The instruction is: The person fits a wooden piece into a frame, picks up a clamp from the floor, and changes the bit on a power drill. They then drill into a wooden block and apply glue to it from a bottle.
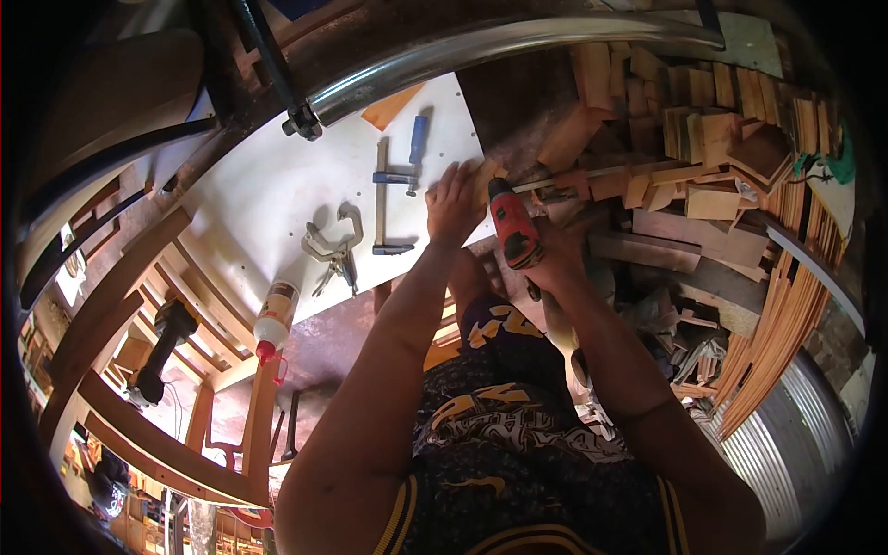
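Head view: a red drill [514, 225] by the white table [268, 185]
The right hand [557, 259] has its fingers wrapped round the drill; the left hand [450, 203] lies at the table's edge, whether gripping I cannot tell.

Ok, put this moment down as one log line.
left hand: at edge of white table | right hand: gripping red drill | drill: beside left hand | on table: blue-handled clamp, silver clamp

left hand [450, 205] outstretched, right hand [557, 257] curled tight.
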Demonstrator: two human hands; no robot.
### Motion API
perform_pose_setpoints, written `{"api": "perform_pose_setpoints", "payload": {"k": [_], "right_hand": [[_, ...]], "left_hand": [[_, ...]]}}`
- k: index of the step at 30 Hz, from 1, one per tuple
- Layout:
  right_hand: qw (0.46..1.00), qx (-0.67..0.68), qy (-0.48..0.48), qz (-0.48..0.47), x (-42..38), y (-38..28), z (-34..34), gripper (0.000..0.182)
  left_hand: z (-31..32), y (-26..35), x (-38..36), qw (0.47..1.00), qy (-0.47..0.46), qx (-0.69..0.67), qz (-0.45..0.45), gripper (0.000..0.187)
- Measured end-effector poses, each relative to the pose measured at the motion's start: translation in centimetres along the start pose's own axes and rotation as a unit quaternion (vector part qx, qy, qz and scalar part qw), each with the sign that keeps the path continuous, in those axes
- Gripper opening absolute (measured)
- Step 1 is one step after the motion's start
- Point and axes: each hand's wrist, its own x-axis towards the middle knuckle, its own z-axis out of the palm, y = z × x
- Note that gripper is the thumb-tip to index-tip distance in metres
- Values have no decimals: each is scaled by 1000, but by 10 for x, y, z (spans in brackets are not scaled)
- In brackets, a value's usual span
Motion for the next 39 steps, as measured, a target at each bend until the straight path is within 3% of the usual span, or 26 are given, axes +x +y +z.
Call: {"api": "perform_pose_setpoints", "payload": {"k": [7, 13, 15, 18, 25, 30, 39], "right_hand": [[998, -37, 9, -43, 3, 10, 10, 50], [1000, 19, 3, 11, 6, 11, 3, 49], [998, 16, 62, -16, 11, 25, 6, 46], [999, 28, 32, -30, 17, 34, -13, 37], [996, 10, 40, -74, 19, 28, -27, 36], [999, -5, -29, 12, 23, 28, -28, 44], [998, 36, -34, 42, 17, 28, -22, 49]], "left_hand": [[1, -2, -1, 1000, -12, -19, -10, 69], [1, 15, 21, 999, -39, -23, -4, 66], [14, 19, 31, 1000, 6, -7, 26, 68], [18, 19, 30, 1000, 4, -20, 13, 67], [14, 20, 29, 1000, -17, -13, 10, 64], [15, 20, 30, 1000, -19, -7, 12, 65], [12, 23, 23, 1000, 14, -12, 18, 62]]}}
